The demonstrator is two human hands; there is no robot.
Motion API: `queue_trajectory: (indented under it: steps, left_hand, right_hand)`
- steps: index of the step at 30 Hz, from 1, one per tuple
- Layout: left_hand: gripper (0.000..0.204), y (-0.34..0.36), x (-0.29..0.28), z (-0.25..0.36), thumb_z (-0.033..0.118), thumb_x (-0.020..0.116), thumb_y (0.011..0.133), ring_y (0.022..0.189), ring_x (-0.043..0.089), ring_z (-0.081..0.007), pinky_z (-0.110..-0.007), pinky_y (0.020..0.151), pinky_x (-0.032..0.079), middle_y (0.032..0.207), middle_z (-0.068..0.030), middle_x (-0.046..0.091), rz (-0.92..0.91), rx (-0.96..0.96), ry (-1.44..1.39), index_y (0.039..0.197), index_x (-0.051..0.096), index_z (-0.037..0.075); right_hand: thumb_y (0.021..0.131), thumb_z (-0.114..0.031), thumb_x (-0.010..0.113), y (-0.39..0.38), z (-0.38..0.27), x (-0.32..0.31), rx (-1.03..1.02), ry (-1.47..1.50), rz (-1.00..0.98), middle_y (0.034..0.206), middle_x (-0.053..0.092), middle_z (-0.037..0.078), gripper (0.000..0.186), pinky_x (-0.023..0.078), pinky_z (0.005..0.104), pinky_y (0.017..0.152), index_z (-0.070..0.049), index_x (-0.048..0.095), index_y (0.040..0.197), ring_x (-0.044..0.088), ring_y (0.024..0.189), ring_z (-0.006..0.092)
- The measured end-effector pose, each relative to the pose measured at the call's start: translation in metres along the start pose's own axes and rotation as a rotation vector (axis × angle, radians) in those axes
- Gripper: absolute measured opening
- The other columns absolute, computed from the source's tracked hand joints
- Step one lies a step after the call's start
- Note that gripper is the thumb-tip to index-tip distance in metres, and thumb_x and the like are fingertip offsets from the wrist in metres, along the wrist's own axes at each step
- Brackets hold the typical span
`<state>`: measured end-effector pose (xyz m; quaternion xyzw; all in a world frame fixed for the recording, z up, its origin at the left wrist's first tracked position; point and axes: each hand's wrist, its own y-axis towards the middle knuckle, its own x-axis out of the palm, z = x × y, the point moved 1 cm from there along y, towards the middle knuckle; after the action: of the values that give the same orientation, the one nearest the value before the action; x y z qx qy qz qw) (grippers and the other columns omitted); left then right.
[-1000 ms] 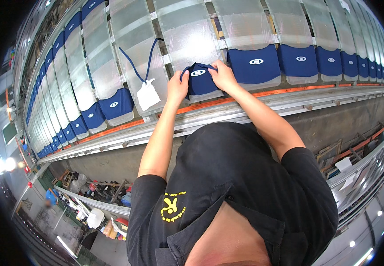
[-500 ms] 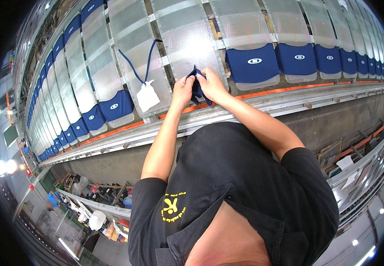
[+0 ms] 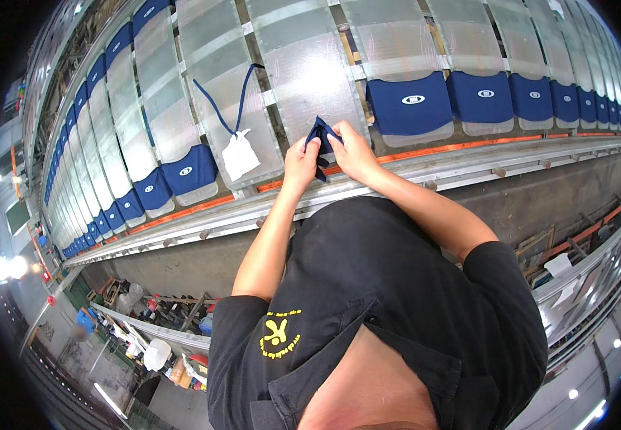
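A folded piece of navy fabric point(image 3: 318, 131) is pinched between my two hands in front of me, over the near end of a pale flat panel point(image 3: 303, 79). My left hand point(image 3: 299, 165) grips its left side, and my right hand point(image 3: 355, 153) grips the right, fingers closed on both. The upper edges spread apart in a V, and a dark end hangs below between the hands. Left of my hands, a white cloth-like piece point(image 3: 240, 158) lies on the neighbouring panel with a blue cord point(image 3: 213, 107) looped above it.
Navy fabric pieces with a white oval print, such as one on the right point(image 3: 407, 104) and one on the left point(image 3: 190, 170), lie on the near ends of several panels. A metal rail point(image 3: 468, 175) runs between me and the panels. Cluttered shelving point(image 3: 174, 315) stands lower left.
Both hands have come slightly down toward me with the navy fabric. Its upper edges now spread wider, and less of it hangs below.
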<state>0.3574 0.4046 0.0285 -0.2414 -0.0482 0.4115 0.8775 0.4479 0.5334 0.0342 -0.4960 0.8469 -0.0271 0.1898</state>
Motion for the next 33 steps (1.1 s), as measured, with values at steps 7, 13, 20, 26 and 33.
queue_trajectory:
  steps: [7,13,20,26,33]
  left_hand:
    - [0.027,-0.019,-0.004,0.005,0.023,0.06,0.099,0.063,0.049,-0.0055,-0.027,0.056,0.044,0.067,-0.0003,0.058,-0.027,0.104,0.259,0.083,0.062,0.001]
    - [0.03,-0.051,-0.03,0.006,0.028,0.07,0.095,0.064,0.046,-0.004,-0.025,0.057,0.041,0.065,0.0023,0.055,0.096,0.11,0.293,0.084,0.063,0.002]
    - [0.017,-0.101,-0.063,0.012,0.008,0.077,0.085,0.067,0.049,-0.004,-0.023,0.062,0.042,0.072,0.0053,0.058,0.062,0.036,0.19,0.084,0.061,0.004]
    - [0.015,-0.066,-0.066,-0.013,0.01,0.074,0.09,0.074,0.052,-0.0042,-0.02,0.067,0.042,0.08,0.0042,0.059,0.046,-0.008,0.125,0.094,0.061,0.005]
    - [0.025,0.018,-0.08,-0.026,0.025,0.074,0.092,0.067,0.045,-0.0046,-0.023,0.059,0.039,0.074,0.0054,0.055,0.087,0.08,0.386,0.092,0.063,0.003]
  right_hand:
    - [0.095,-0.015,0.062,-0.014,-0.002,-0.013,-0.075,0.016,-0.038,0.091,0.068,0.023,0.019,0.051,0.0447,0.071,-0.001,0.055,0.105,0.067,0.085,0.0413]
    - [0.085,-0.016,0.074,-0.028,0.013,-0.051,-0.008,-0.002,-0.047,0.073,0.06,0.008,0.022,0.046,0.0337,0.061,-0.005,0.056,0.094,0.055,0.064,0.0177]
    - [0.088,-0.007,0.071,-0.056,-0.006,-0.098,0.121,0.144,-0.375,0.095,0.068,0.003,0.029,0.049,0.0265,0.079,-0.004,0.063,0.115,0.061,0.088,0.0093]
    - [0.09,-0.022,0.073,-0.028,0.021,-0.091,0.132,-0.059,-0.289,0.086,0.071,0.008,0.023,0.051,0.031,0.074,-0.001,0.069,0.1,0.062,0.078,0.0128]
    - [0.093,-0.025,0.067,0.038,0.055,-0.078,-0.105,-0.31,-0.162,0.085,0.068,0.015,0.023,0.05,0.0358,0.071,-0.002,0.068,0.099,0.065,0.076,0.0262]
